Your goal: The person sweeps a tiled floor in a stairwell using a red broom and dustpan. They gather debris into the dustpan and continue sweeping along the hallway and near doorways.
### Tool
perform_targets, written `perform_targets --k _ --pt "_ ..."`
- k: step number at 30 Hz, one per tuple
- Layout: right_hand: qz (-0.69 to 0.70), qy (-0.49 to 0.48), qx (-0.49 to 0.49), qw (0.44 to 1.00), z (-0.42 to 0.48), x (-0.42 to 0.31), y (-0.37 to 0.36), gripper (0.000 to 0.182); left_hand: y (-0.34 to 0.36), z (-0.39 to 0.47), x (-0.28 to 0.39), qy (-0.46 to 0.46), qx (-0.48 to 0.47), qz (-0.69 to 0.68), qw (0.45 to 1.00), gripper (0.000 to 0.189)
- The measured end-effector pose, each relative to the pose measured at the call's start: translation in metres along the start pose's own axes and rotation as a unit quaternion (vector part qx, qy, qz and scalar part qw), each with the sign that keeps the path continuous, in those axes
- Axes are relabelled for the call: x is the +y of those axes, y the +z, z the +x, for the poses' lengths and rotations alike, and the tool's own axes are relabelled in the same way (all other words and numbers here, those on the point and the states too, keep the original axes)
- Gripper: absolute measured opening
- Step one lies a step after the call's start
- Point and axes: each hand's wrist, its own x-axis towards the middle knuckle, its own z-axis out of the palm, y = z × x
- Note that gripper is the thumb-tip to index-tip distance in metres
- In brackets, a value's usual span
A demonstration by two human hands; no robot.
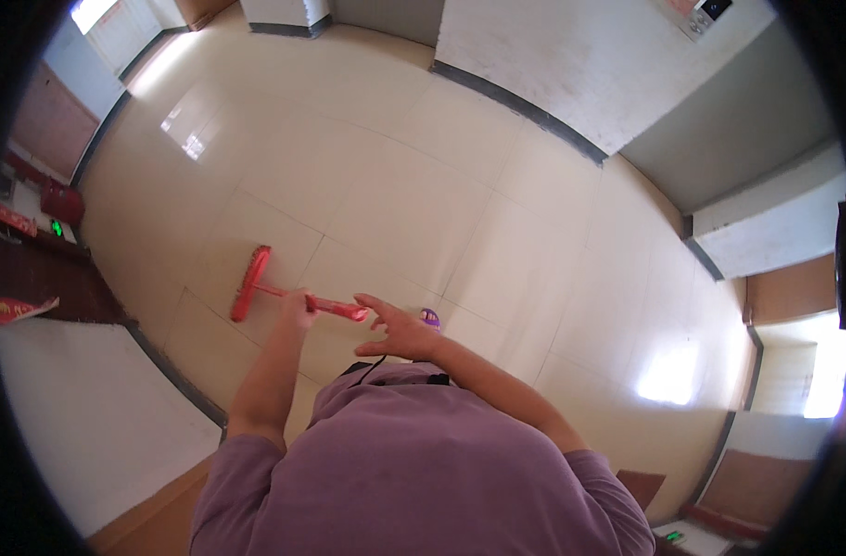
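Observation:
My left hand (298, 308) grips the handle of a red broom (336, 307) partway along its length. The broom's wide red head (250, 283) points away to the left, over the tiled floor, and its dark bristles show along one edge. Whether the bristles touch the floor, I cannot tell. Just beside the handle's near end is my right hand (397, 331), with thumb and fingers spread and nothing held in them. One of its fingertips is very near the handle's end; contact is not clear.
Glossy cream tiles (395, 187) cover the floor. A purple sandal (430, 318) shows by my right hand. Along the left wall stand a dark red cabinet (47, 278) and a red container (62, 203). A white wall corner (569, 76) with dark skirting juts in at upper right.

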Motion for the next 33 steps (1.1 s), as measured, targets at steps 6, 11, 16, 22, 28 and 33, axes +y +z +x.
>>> perform_targets --k 6,11,16,22,28,33 --pt "0.169 -0.004 0.114 0.979 0.017 0.022 -0.060 0.048 0.133 -0.045 -0.045 -0.002 0.015 0.000 1.000 0.009" --pt "0.204 0.040 0.181 0.961 0.000 0.030 -0.136 0.023 0.227 -0.058 -0.070 -0.031 0.019 0.080 0.996 0.012" --pt "0.147 0.034 0.322 0.935 -0.051 0.029 -0.208 0.018 0.304 -0.045 -0.114 -0.095 -0.087 0.159 0.979 0.020" --pt "0.049 0.037 0.426 0.903 -0.107 -0.006 -0.241 0.009 0.376 -0.075 -0.132 -0.153 -0.226 0.270 0.923 0.026" --pt "-0.087 -0.057 0.403 0.909 -0.085 -0.064 -0.243 0.001 0.394 -0.085 -0.097 -0.246 -0.240 0.213 0.915 0.024" --pt "-0.170 -0.166 0.344 0.908 -0.016 -0.114 -0.215 0.005 0.368 -0.039 -0.062 -0.259 -0.163 0.150 0.940 0.019"
